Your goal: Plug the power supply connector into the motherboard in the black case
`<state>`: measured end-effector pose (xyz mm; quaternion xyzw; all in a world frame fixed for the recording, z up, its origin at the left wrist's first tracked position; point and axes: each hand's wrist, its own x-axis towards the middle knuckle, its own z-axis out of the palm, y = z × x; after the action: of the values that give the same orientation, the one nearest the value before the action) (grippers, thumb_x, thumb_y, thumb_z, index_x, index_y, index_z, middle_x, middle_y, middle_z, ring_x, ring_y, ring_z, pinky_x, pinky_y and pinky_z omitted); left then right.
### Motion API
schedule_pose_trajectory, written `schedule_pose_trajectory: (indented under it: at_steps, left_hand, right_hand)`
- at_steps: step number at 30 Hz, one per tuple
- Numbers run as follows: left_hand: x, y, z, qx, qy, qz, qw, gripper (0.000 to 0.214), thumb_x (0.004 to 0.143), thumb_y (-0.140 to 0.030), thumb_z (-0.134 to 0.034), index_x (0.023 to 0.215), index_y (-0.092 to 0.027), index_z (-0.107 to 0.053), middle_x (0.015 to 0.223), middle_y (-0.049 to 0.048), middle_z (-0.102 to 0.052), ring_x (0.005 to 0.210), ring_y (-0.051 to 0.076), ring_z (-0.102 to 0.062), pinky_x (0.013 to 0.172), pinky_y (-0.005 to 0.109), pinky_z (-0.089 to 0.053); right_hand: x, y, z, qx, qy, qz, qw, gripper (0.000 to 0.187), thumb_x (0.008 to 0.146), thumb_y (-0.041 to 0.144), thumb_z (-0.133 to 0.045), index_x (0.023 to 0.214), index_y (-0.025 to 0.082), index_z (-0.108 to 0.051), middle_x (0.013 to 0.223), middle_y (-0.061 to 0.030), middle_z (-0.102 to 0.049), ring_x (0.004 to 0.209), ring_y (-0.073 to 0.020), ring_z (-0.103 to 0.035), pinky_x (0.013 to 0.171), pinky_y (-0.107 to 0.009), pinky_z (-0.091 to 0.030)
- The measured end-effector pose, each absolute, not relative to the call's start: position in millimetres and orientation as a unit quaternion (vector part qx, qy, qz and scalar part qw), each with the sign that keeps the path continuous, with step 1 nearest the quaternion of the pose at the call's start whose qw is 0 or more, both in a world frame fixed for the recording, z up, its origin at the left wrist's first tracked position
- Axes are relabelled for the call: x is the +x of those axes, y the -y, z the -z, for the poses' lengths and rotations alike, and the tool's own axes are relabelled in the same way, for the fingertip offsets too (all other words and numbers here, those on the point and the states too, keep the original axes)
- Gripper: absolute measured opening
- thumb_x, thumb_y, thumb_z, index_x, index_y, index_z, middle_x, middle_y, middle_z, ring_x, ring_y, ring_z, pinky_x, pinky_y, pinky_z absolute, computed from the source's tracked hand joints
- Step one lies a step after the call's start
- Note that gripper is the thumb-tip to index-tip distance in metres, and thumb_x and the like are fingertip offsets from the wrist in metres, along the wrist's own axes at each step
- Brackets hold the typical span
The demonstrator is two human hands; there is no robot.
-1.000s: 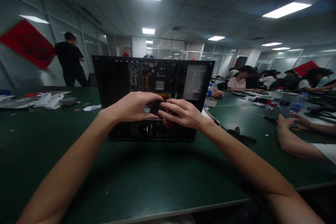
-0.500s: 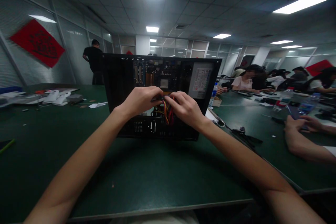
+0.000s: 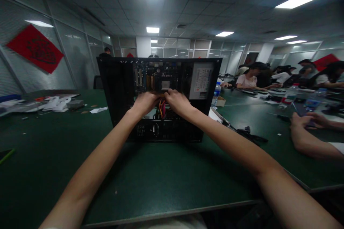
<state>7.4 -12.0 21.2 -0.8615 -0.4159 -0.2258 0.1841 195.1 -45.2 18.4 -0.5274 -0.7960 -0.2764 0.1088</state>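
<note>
A black computer case [image 3: 174, 132] stands on the green table with its open side toward me. Inside it a motherboard [image 3: 172, 75] shows at the top, and a power supply with a white label [image 3: 201, 80] sits at the upper right. My left hand [image 3: 146, 105] and my right hand [image 3: 177, 102] reach into the case, fingertips close together below the motherboard's middle. A bundle of red, yellow and purple power cables [image 3: 162, 108] hangs between them. Both hands have curled fingers, closed at the top of this bundle. The fingertips themselves are mostly hidden.
Papers and white plastic bags [image 3: 57, 102] lie at the left. Right of the case are a water bottle [image 3: 216, 93], a small cardboard box [image 3: 220, 101] and black cables [image 3: 249, 135]. Another person's hands [image 3: 303, 121] hold a phone at the far right.
Both hands have moved further into the case, with the cable bundle, toward the motherboard. The case appears slightly further left in view. The standing person behind is now mostly hidden by it.
</note>
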Motion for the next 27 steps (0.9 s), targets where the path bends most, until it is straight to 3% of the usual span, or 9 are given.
schedule_pose_trajectory:
  at_steps: [5,11,20,27]
  left_hand:
    - [10.5,-14.4,-5.6,-0.883,0.407,0.198,0.125,0.030,0.099,-0.021,-0.056,0.114,-0.021,-0.082,0.118,0.0115,-0.080,0.114,0.028,-0.074,0.094,0.034,-0.056]
    - [19.7,-41.8,4.5,-0.898,0.401,0.147,0.109,0.028,0.096,-0.021,-0.059,0.104,-0.019,-0.085,0.104,0.0135,-0.082,0.105,0.027,-0.077,0.087,0.031,-0.055]
    - [23.7,-37.7,4.9,-0.891,0.420,0.125,0.119,0.029,0.094,-0.019,-0.058,0.102,-0.020,-0.086,0.109,0.0150,-0.081,0.106,0.028,-0.076,0.089,0.032,-0.055]
    - [25.8,-35.3,5.3,-0.883,0.435,0.119,0.130,0.033,0.095,-0.020,-0.056,0.112,-0.023,-0.085,0.115,0.0146,-0.080,0.109,0.031,-0.074,0.090,0.035,-0.055]
  right_hand:
    - [207.0,21.3,-0.6,-0.562,0.798,0.209,0.068,0.039,0.104,0.005,-0.033,0.130,0.007,-0.062,0.131,-0.0238,-0.062,0.119,-0.0297,-0.065,0.093,-0.037,-0.056]
    - [217.1,4.9,11.6,-0.558,0.805,0.191,0.067,0.036,0.103,0.007,-0.037,0.128,0.009,-0.063,0.133,-0.0225,-0.062,0.121,-0.0303,-0.066,0.094,-0.039,-0.055]
    - [210.8,9.1,14.0,-0.542,0.818,0.184,0.059,0.036,0.105,0.012,-0.039,0.130,0.009,-0.064,0.127,-0.0219,-0.065,0.116,-0.0309,-0.068,0.090,-0.037,-0.054]
    - [208.8,9.9,14.2,-0.549,0.816,0.174,0.048,0.035,0.106,0.015,-0.040,0.130,0.010,-0.064,0.130,-0.0221,-0.065,0.118,-0.0306,-0.068,0.093,-0.036,-0.054]
